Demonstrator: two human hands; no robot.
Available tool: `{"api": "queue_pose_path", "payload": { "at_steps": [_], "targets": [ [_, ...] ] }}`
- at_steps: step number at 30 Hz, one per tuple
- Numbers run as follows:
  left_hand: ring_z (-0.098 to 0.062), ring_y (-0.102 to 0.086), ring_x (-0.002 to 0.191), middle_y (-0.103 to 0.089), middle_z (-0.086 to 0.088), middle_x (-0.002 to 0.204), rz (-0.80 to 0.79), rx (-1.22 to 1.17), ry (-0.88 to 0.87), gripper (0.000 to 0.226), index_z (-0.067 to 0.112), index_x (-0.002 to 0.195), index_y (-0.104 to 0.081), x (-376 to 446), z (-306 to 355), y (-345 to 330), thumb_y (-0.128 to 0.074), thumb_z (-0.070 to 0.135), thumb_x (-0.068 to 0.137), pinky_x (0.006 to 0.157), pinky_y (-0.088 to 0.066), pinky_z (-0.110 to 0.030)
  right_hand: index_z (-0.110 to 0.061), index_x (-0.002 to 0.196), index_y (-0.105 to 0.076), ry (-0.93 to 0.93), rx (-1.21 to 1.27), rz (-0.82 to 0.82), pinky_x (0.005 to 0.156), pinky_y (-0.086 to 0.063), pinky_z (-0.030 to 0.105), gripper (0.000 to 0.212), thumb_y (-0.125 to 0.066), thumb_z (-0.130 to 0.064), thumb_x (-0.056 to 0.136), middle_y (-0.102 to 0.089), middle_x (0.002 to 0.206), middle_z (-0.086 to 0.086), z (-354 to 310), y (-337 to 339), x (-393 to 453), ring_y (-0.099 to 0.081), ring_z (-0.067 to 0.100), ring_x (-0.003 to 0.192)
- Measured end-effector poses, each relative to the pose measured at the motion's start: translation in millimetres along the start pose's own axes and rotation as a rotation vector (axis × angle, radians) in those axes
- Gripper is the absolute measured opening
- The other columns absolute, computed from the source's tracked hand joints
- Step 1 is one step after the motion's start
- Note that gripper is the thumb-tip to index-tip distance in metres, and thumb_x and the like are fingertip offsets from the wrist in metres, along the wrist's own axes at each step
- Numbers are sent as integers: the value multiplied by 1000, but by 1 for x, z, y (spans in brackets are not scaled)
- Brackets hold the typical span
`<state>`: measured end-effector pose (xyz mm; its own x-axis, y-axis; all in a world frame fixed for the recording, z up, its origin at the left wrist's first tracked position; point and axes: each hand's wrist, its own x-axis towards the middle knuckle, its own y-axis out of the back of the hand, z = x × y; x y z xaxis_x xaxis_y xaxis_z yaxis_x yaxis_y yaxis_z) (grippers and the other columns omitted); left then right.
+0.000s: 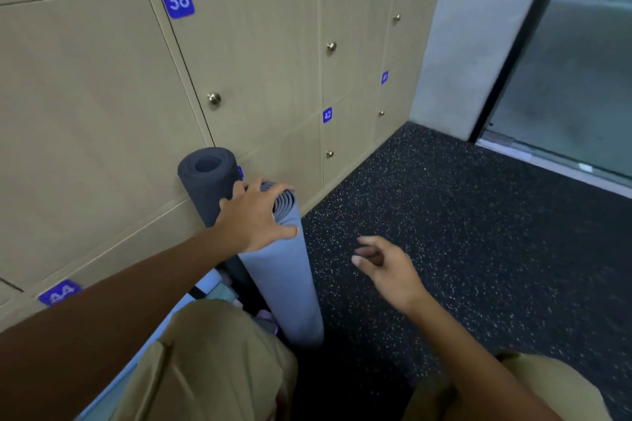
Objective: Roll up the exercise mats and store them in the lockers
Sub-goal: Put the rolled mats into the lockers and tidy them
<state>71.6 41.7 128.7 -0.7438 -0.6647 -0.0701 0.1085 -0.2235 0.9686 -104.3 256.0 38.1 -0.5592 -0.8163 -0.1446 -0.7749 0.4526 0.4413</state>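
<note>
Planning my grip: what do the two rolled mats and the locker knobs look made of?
Blue-grey mat: looks like matte foam or rubber, with soft layered coils at its end. Dark mat: similar, thicker coils. Locker knob: probably polished brass-toned metal, since it glints.

**One head-worn view, angled down at the locker wall**

A single wide-angle camera sits on the person's head, looking forward and down. It faces the bank of tan wooden lockers with blue number plates point(260, 55) from close by, tilted, with the dark speckled rubber floor point(444, 215) below. Both forearms enter from the bottom edge. No second view shares the scene.
</note>
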Motion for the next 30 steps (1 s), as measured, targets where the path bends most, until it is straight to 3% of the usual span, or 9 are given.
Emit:
{"api": "queue_pose_path", "payload": {
  "at_steps": [4, 8, 14, 19, 22, 25, 30],
  "targets": [
    [-31, -27, 136, -30, 6, 150, 70, -19, 38, 74, 57, 139, -34, 11, -11, -5, -62, 78, 73, 105, -31, -59, -16, 124, -67, 81, 36, -16, 92, -55, 30, 29, -70, -12, 95, -72, 104, -5, -52, 6, 50, -70, 9, 95],
    [-33, -15, 145, -14, 2, 162, 60, -9, 76, 74, 54, 141, -32, 19, -22, -5, -57, 80, 77, 109, -27, -63, -17, 129, -64, 156, 63, -100, 94, -52, 33, 31, -67, -17, 98, -70, 116, -2, -125, 1, 115, -67, 13, 105],
    [-27, -32, 132, -30, 7, 147, 114, 35, 115, 89, 55, 140, -29, 20, -48, -6, -24, 91, 60, 99, -37, -52, -12, 137, -61, 386, -232, -195, 77, -44, 8, 39, -66, -24, 100, -62, 124, 2, -224, -39, 207, -58, 11, 109],
    [-27, -31, 132, -29, 7, 145, 104, 12, 106, 85, 55, 139, -26, 24, -53, -7, -27, 92, 62, 102, -35, -53, -18, 145, -53, 551, -470, -236, 112, -38, 34, 50, -66, -32, 99, -51, 148, 8, -270, -87, 269, -48, 20, 137],
    [-28, -31, 134, -30, 6, 146, 117, 21, 93, 87, 56, 140, -25, 25, -50, -8, -23, 92, 61, 103, -37, -56, -22, 153, -42, 569, -597, -292, 119, -32, 39, 61, -65, -37, 98, -37, 152, 11, -288, -109, 290, -43, 29, 139],
    [-28, -32, 135, -30, 6, 146, 136, 33, 93, 86, 56, 140, -24, 26, -50, -10, -21, 92, 62, 103, -39, -56, -23, 148, -45, 619, -696, -308, 114, -38, 40, 55, -64, -38, 99, -40, 149, 9, -292, -122, 305, -47, 28, 134],
    [-26, -31, 134, -28, 7, 146, 141, 31, 85, 83, 57, 139, -23, 27, -47, -11, -22, 91, 63, 102, -36, -54, -26, 137, -53, 776, -780, -163, 100, -48, 40, 42, -62, -39, 98, -55, 135, 2, -275, -130, 313, -57, 22, 118]
  ]
}}
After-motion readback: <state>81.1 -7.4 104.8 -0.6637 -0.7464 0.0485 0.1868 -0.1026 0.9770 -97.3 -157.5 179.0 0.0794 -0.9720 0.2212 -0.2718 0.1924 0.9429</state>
